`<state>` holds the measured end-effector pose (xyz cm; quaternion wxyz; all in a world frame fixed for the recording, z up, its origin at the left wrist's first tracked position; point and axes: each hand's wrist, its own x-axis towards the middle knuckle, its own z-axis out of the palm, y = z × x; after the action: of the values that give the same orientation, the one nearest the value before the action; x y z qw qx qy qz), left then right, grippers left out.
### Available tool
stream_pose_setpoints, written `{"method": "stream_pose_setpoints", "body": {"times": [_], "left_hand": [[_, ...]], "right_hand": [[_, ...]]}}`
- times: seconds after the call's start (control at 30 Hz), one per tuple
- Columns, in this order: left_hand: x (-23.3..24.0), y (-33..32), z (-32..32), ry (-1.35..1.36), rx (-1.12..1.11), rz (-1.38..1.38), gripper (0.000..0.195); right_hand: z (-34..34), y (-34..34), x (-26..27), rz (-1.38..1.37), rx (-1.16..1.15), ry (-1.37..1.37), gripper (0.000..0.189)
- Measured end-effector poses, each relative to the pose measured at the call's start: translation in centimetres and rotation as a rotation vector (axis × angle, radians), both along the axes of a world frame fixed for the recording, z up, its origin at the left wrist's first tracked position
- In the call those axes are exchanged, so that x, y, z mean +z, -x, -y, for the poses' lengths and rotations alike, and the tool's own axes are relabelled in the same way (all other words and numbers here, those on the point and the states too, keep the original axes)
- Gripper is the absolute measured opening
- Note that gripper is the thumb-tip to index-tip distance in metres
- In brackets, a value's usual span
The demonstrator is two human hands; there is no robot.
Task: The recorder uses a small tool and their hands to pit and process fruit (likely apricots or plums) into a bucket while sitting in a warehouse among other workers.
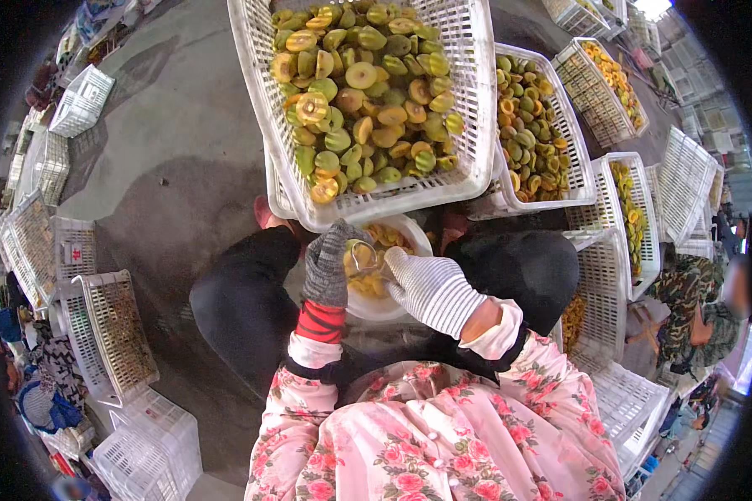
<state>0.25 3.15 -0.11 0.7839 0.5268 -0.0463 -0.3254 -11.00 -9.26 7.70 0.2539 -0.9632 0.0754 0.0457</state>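
Observation:
My left hand (332, 260), in a dark grey knit glove, holds a piece of yellow-green fruit (355, 258) between thumb and fingers. My right hand (435, 285), in a white glove with grey stripes, is closed around a small tool whose handle is hidden. The tool's curved metal loop (374, 257) meets the fruit piece. Both hands are above a white round bucket (421, 230) between my knees, which contains yellow fruit pieces (385, 235). Just beyond them, a white slatted plastic crate (388, 206) holds many halved green-yellow fruits (370, 94), some showing a pit or a hollow.
Another crate (586, 188) of fruit halves stands to the right, with a crate of yellow pieces (630, 219) beyond it. Stacked white crates (116, 332) line the left side. A person in camouflage clothing (683, 307) sits at the far right. Concrete floor (163, 125) shows at left.

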Motion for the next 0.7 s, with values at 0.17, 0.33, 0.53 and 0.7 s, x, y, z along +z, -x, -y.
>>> {"method": "stream_pose_setpoints", "body": {"times": [0.17, 0.33, 0.53, 0.7], "left_hand": [[1.0, -0.1, 0.6, -0.001, -0.166, -0.083, 0.037], [0.7, -0.2, 0.4, 0.109, 0.022, -0.297, 0.041], [-5.5, 1.5, -0.3, -0.254, 0.063, 0.607, 0.025], [-5.2, 1.7, 0.2, -0.216, 0.147, 0.687, 0.021]], "right_hand": [[1.0, 0.9, 0.0, -0.061, 0.044, -0.129, 0.033], [0.1, -0.6, 0.3, -0.092, 0.063, -0.136, 0.032], [-0.7, -0.1, -2.9, 0.080, 0.015, -0.367, 0.036], [-1.1, 0.2, -4.2, -0.339, -0.004, 0.033, 0.049]]}}
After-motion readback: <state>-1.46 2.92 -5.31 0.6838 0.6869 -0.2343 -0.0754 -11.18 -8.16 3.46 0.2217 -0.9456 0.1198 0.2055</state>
